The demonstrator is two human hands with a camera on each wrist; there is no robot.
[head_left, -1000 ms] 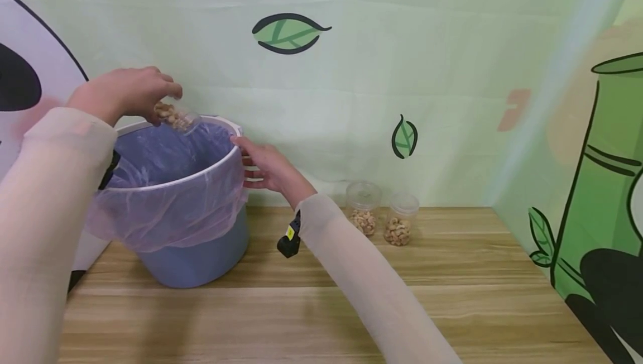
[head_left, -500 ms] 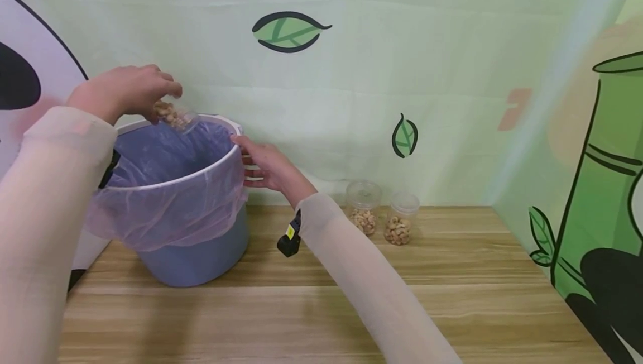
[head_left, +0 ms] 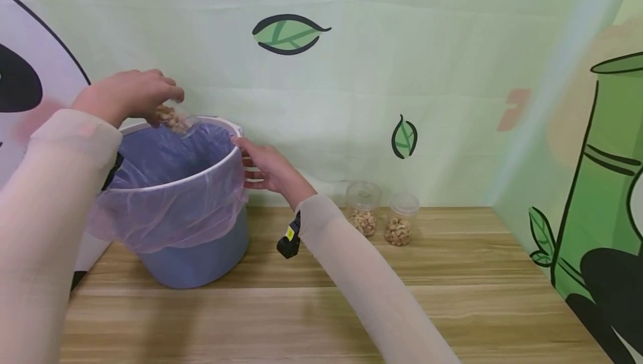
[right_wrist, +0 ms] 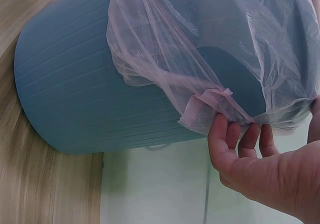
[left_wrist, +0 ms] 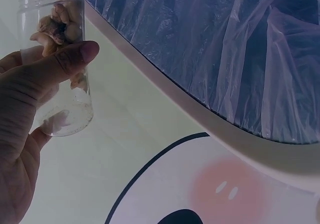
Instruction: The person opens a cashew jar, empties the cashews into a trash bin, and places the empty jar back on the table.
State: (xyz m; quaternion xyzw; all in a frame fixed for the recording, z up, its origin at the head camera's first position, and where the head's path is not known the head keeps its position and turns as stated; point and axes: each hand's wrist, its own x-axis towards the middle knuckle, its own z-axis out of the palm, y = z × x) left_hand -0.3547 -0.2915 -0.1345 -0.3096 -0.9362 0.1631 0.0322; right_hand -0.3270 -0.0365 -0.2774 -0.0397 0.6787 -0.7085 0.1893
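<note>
My left hand point(head_left: 133, 93) holds a clear plastic jar point(left_wrist: 62, 116) over the left part of a blue trash can point(head_left: 196, 266). The jar is tipped with its mouth toward the can's inside, and the cashews point(left_wrist: 60, 26) in it are bunched near the mouth. A thin pinkish bag point(head_left: 176, 219) lines the can and hangs down over its white rim point(head_left: 201, 176). My right hand point(head_left: 271, 168) grips the can's right side, thumb at the rim and fingers point(right_wrist: 222, 139) against the bag outside. A folded bit of the bag shows beside those fingertips.
Two more clear jars, one wider point(head_left: 364, 207) and one narrower point(head_left: 400, 221), stand on the wooden table point(head_left: 311, 314) near the back wall, right of the can. Both hold cashews. A printed cloth point(head_left: 341, 90) with leaves and pandas hangs behind and at the sides.
My left hand and the jar have shifted very slightly right. The right hand stays at the can's rim, and the cashews remain in the tipped jar.
</note>
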